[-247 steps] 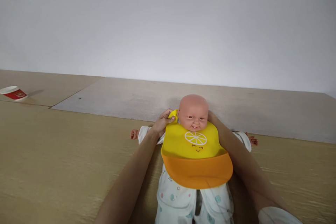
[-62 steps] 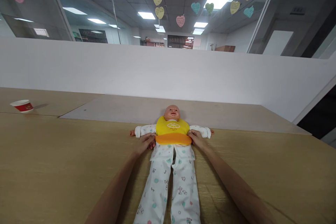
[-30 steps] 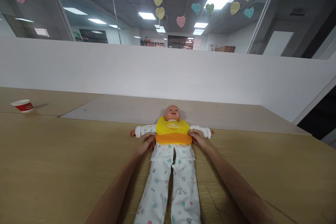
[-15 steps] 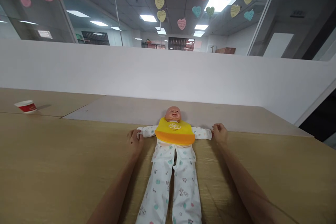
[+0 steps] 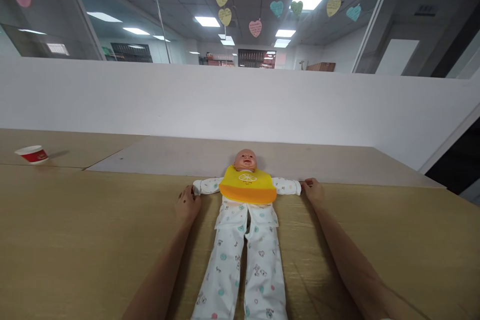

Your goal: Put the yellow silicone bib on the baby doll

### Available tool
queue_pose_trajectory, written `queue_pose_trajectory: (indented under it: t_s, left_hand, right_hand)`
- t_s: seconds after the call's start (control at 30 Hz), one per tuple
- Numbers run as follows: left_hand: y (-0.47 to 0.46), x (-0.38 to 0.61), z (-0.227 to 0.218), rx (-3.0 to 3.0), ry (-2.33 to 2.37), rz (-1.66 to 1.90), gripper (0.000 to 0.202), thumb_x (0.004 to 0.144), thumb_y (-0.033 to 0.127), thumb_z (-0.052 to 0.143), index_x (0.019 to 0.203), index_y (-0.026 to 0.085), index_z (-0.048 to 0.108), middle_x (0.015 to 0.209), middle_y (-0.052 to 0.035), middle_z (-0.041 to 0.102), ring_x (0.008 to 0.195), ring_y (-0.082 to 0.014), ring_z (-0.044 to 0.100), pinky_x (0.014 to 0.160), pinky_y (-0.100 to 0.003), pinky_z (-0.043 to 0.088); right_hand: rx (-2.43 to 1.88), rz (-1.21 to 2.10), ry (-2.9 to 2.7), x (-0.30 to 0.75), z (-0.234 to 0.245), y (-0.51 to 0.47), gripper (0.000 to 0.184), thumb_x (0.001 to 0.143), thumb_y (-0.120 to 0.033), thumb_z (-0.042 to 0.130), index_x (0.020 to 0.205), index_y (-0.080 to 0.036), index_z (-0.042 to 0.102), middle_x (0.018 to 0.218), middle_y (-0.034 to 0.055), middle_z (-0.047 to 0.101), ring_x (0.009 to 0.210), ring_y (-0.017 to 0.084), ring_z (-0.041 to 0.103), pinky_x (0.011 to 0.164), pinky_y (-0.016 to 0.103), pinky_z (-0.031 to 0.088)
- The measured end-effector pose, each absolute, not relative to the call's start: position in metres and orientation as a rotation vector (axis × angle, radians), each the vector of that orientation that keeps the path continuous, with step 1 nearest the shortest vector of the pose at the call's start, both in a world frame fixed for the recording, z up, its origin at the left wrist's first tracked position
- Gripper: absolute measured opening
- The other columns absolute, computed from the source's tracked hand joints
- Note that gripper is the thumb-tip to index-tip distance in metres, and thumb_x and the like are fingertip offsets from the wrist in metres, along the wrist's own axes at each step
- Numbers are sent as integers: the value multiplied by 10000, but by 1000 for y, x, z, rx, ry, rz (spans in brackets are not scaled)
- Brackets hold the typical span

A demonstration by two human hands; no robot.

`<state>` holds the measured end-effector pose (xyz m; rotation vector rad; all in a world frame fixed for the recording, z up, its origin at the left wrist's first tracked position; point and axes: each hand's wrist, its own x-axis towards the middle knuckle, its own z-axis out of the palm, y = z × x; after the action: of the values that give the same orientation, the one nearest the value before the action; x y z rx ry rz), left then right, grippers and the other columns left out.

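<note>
Head: doll (image 5: 245, 220) mid-table (image 5: 75, 240), hands (image 5: 186, 204) (image 5: 313, 191) flanking sleeves.

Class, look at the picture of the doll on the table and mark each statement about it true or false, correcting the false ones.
1. The doll lies face up on the wooden table. True.
2. The bib is blue. False: it is yellow above and orange below.
3. The left hand is at the end of one of the doll's sleeves, and the right hand at the end of the other. True.
4. The red and white cup stands between the doll's legs. False: it sits far off to the left on the table.
5. The doll's arms are folded over its chest. False: they are spread straight out to the sides.
</note>
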<state>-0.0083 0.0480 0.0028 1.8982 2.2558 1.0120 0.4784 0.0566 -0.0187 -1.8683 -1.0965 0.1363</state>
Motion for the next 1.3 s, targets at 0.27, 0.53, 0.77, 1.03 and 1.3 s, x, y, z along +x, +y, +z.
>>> queue_pose_trajectory:
  t_s: [0.27, 0.53, 0.77, 1.03, 1.3]
  left_hand:
    - [37, -13, 17, 1818, 2591, 642, 461, 903, 311, 412, 1316, 195, 580, 1501, -235, 329, 1386, -446, 308, 1068, -557, 323]
    - [36, -20, 18, 1778, 2620, 520, 496, 917, 365, 337, 1278, 139, 592, 1386, -268, 449, 1347, -442, 363, 1043, -548, 349]
    - [35, -20, 16, 1796, 2615, 606, 511, 928, 330, 331, 1405, 239, 493, 1483, -240, 342, 1379, -447, 317, 1042, -557, 356]
    - [33, -22, 18, 1971, 2545, 582, 476, 919, 277, 358, 1344, 256, 571, 1530, -235, 277, 1416, -458, 247, 1042, -566, 359]
    - [28, -14, 26, 1899, 2595, 534, 463, 902, 284, 396, 1308, 193, 597, 1458, -254, 380, 1362, -430, 348, 994, -534, 407]
  right_hand:
    - [-1826, 193, -1179, 477, -18, 57, 283, 782, -311, 617, 1014, -150, 620, 859, 71, 700, 717, 167, 637, 640, 253, 429]
    - [-1865, 172, -1232, 479, -20, 57, 255, 824, -249, 586, 1056, -147, 610, 915, 83, 699, 752, 169, 641, 673, 258, 431]
    - [-1867, 151, -1239, 482, -25, 60, 256, 837, -247, 541, 1064, -152, 614, 953, 92, 700, 796, 184, 637, 714, 279, 442]
    - [-1826, 148, -1208, 481, -25, 61, 252, 802, -260, 538, 1008, -151, 634, 893, 91, 705, 760, 180, 633, 680, 274, 452]
    - [-1853, 143, -1162, 478, -20, 58, 257, 777, -283, 548, 977, -152, 645, 866, 87, 702, 746, 179, 619, 669, 273, 441]
